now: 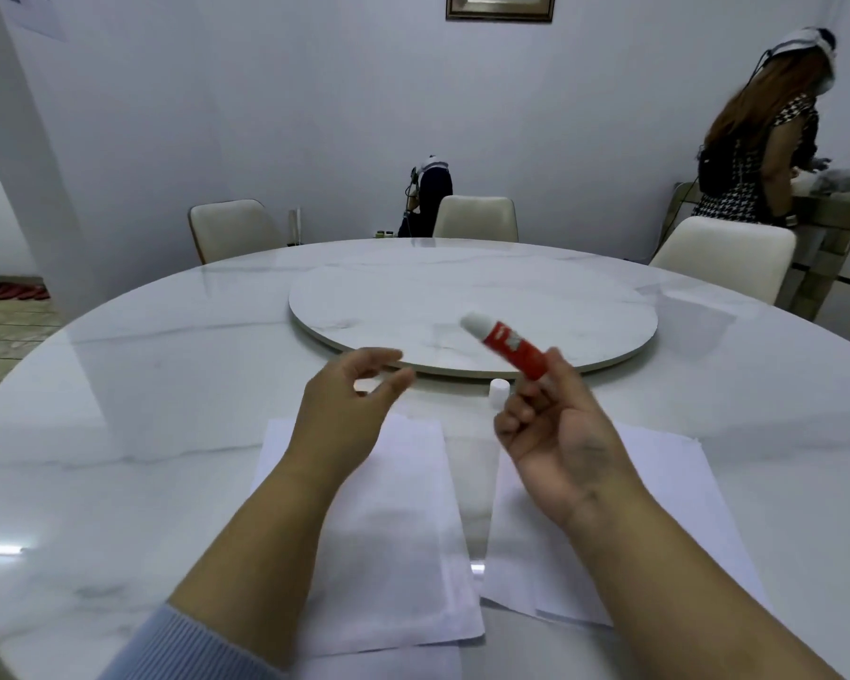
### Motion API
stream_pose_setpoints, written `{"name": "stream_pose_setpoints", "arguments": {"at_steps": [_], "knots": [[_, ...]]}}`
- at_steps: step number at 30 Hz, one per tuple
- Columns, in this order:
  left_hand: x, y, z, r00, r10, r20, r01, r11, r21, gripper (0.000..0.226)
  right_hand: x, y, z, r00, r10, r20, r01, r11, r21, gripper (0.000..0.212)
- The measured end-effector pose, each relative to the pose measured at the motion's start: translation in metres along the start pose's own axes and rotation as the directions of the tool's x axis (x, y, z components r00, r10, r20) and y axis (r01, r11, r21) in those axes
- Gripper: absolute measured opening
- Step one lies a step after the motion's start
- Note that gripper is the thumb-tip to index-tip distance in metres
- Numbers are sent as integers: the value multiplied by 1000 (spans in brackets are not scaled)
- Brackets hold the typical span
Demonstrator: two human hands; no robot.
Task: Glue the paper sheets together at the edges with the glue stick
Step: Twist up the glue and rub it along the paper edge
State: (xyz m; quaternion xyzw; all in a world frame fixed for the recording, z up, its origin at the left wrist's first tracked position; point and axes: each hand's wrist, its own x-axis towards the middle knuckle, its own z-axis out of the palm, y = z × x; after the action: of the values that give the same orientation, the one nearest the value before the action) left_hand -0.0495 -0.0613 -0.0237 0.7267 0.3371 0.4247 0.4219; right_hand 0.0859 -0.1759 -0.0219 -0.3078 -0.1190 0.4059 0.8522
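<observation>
The right hand (555,434) is pinching the lower end of the red glue stick (511,348) between thumb and curled fingers, holding it raised with its white uncapped tip tilting toward eleven o'clock. The left hand (349,400) is hovering above the table (143,385) at nine o'clock from the stick, fingers loosely bent, thumb and forefinger apart, holding nothing. A small white cap (497,394) is standing on the marble between the hands, just beside the right fingers. Two paper sheets are lying at six o'clock beneath the forearms: the left sheet (403,557) and the right sheet (678,522), a narrow gap separating them. At twelve o'clock the round turntable (462,292) is sitting mid-table, with chairs (234,228) beyond.
</observation>
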Motion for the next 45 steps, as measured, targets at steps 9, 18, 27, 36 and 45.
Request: {"name": "stream_pose_setpoints", "arguments": {"at_steps": [9, 18, 27, 36, 45], "knots": [[-16, -9, -13, 782, -380, 494, -163, 641, 750, 91, 9, -15, -12, 995, -31, -93, 29, 999, -21, 20], [-27, -5, -18, 833, -263, 486, -274, 567, 777, 69, 4, -19, -8, 995, -49, -87, 47, 999, -27, 20], [-38, -27, 12, 847, -193, 496, -314, 571, 759, 53, -2, 6, -7, 930, -345, 124, 310, 560, -769, 26], [-37, -30, 13, 853, -208, 479, -296, 564, 771, 54, 10, 23, -10, 916, -201, 346, 348, -27, -937, 12], [-35, -29, 12, 838, -233, 493, -298, 562, 772, 54, -15, 2, -4, 864, -15, 503, 497, -134, -857, 14]]}}
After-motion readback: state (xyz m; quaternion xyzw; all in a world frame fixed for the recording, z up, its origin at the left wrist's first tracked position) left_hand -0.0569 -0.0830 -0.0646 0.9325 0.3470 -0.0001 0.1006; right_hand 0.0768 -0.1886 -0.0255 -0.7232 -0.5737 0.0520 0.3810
